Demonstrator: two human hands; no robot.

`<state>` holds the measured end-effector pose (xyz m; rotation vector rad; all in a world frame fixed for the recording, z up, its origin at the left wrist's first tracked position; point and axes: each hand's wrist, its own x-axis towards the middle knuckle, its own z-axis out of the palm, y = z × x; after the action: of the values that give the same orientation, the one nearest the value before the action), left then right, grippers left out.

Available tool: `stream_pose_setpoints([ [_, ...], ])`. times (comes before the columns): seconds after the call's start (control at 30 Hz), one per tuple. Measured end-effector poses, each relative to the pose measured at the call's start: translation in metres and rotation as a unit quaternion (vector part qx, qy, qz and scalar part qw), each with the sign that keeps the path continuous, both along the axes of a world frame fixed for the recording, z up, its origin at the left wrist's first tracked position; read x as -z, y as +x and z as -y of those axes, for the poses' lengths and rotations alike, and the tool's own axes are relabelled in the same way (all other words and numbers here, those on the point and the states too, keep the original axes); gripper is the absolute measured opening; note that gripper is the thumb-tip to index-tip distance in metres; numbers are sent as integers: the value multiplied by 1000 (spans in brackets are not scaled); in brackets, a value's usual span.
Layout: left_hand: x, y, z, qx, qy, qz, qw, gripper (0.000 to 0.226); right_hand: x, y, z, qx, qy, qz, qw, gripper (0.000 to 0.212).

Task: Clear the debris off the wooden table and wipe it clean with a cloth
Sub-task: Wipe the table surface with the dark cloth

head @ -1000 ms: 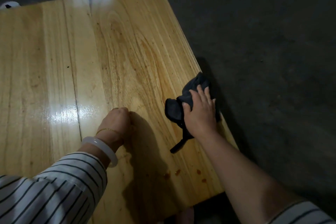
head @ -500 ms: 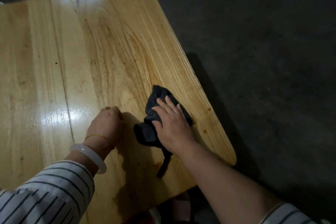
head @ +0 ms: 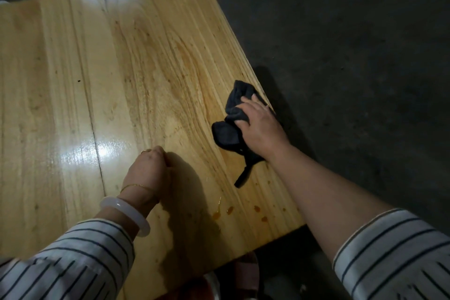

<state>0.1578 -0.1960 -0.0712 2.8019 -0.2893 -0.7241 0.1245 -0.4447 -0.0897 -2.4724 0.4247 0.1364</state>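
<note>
The light wooden table (head: 146, 56) fills the left and middle of the head view. A dark cloth (head: 226, 133) lies bunched at the table's right edge, with a thin strip trailing toward me. My right hand (head: 261, 126) grips the cloth and presses it against the wood, thumb on its left side and fingers bent over its top. My left hand (head: 146, 173) rests on the table in the near middle, fingers curled under, nothing visible in it. Small orange-brown stains (head: 229, 209) dot the wood near the front right corner, between my two forearms.
Dark grey floor (head: 353, 56) lies right of and beyond the table. The table's right edge runs diagonally just past the cloth. Under the near edge something pinkish (head: 243, 273) shows, perhaps footwear. A bright glare sits on the wood left of my left hand.
My right hand slid the cloth from the right edge in toward my left hand, then back out to the right edge. My left hand stayed in place.
</note>
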Motion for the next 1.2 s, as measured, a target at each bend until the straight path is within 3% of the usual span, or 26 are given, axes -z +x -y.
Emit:
stream_pose_setpoints([
  [0.33, 5, -3, -2, -7, -13, 10, 1000, 22, 3, -63, -3, 94, -12, 29, 995, 38],
  [0.57, 3, -10, -5, 13, -23, 27, 999, 22, 7, -115, -31, 75, 1, 74, 994, 36],
  [0.9, 5, -46, -23, 62, -40, 35, 997, 22, 5, -114, -90, 95, 66, 95, 989, 37],
  [1.2, 4, -53, -32, 56, -12, 8, 998, 22, 7, -124, -60, 47, 27, 100, 994, 32],
])
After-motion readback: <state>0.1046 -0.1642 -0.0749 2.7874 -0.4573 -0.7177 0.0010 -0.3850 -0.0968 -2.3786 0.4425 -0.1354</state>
